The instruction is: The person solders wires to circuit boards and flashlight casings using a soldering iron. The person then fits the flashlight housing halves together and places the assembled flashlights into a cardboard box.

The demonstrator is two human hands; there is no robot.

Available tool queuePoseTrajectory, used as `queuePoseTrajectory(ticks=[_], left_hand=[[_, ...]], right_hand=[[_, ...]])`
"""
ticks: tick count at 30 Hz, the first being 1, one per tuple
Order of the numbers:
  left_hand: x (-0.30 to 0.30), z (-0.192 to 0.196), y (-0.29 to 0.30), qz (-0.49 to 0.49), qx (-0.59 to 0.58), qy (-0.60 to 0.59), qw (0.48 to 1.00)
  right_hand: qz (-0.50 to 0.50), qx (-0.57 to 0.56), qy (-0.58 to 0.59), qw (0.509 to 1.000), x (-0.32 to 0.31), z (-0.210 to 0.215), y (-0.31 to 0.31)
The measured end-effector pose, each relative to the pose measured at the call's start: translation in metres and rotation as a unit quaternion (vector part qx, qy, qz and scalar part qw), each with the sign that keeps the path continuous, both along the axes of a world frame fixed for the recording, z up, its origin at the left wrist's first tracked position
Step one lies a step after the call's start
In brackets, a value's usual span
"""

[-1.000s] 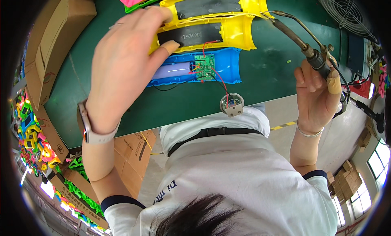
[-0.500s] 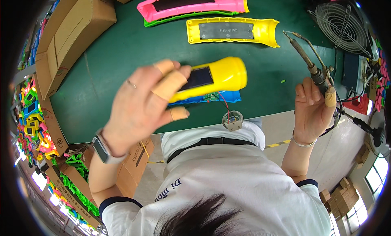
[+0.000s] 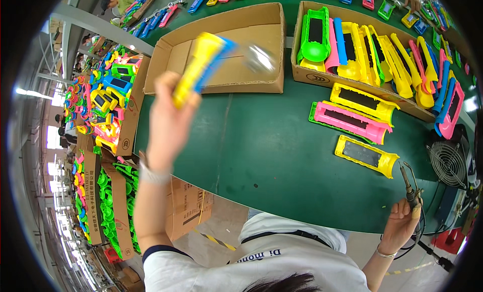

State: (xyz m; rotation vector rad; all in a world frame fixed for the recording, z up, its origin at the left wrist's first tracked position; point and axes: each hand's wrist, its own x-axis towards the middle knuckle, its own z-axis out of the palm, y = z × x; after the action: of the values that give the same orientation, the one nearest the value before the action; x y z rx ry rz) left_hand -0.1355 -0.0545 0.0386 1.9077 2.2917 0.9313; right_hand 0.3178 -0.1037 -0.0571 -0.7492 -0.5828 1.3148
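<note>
My left hand (image 3: pixel 172 116) is closed on a flashlight housing made of a yellow shell (image 3: pixel 193 65) and a blue shell (image 3: pixel 214 65), held together and tilted. It hangs above the near left part of a shallow cardboard box (image 3: pixel 275 84). To the right of the shells is a blurred, shiny, clear round piece (image 3: pixel 260 59); whether wires join it to them cannot be made out. At the right edge of the bench, my right hand (image 3: pixel 401 222) grips a soldering iron (image 3: pixel 411 194), its tip pointing away from me beside a yellow half shell (image 3: pixel 367 155).
Pink, green and yellow half shells (image 3: pixel 352 120) lie before a second carton (image 3: pixel 314 76) packed with coloured shells. A round fan guard (image 3: pixel 447 162) stands far right. Left of the green bench (image 3: pixel 261 156) are bins of flashlight parts (image 3: pixel 108 111) and green pieces (image 3: pixel 108 206). Other people work beyond.
My left hand has lifted the yellow and blue shells off the bench and carried them away to the far left, over the box. The view has shifted; my right hand keeps the soldering iron.
</note>
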Motion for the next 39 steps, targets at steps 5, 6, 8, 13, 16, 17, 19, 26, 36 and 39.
queuePoseTrajectory(ticks=[5, 6, 8, 13, 16, 17, 19, 26, 36, 39], left_hand=[[-0.164, -0.026, 0.066, 0.197, -0.019, 0.178, 0.964], [-0.182, -0.034, 0.07, 0.2, -0.017, 0.181, 0.963], [-0.188, -0.044, 0.084, 0.293, -0.232, 0.223, 0.9], [-0.17, -0.002, 0.12, 0.239, -0.406, 0.35, 0.81], [-0.197, 0.01, 0.167, 0.169, -0.329, 0.397, 0.84], [-0.183, 0.016, 0.194, 0.119, -0.279, 0.37, 0.878], [-0.143, 0.021, 0.258, 0.031, -0.215, 0.303, 0.928], [-0.107, -0.05, 0.435, 0.028, -0.227, 0.32, 0.919], [-0.155, -0.032, 0.422, 0.169, -0.21, 0.262, 0.927], [-0.108, 0.044, 0.363, 0.003, -0.101, 0.211, 0.972]], right_hand=[[-0.004, 0.001, 0.034, 0.999, -0.015, -0.001, 0.016], [-0.001, 0.002, 0.037, 0.999, -0.016, -0.002, 0.017], [0.01, 0.016, 0.064, 0.998, -0.009, -0.004, 0.02], [-0.005, 0.05, 0.089, 0.995, 0.018, -0.009, 0.018], [-0.001, 0.053, 0.126, 0.991, 0.022, -0.02, 0.022], [0.009, 0.048, 0.152, 0.987, 0.023, -0.022, 0.023], [0.01, 0.046, 0.174, 0.984, 0.024, -0.024, 0.023], [-0.042, 0.031, 0.142, 0.989, 0.032, -0.031, 0.016], [-0.01, -0.015, 0.176, 0.984, 0.025, -0.029, 0.029], [-0.004, 0.016, 0.197, 0.98, 0.028, -0.025, 0.026]])
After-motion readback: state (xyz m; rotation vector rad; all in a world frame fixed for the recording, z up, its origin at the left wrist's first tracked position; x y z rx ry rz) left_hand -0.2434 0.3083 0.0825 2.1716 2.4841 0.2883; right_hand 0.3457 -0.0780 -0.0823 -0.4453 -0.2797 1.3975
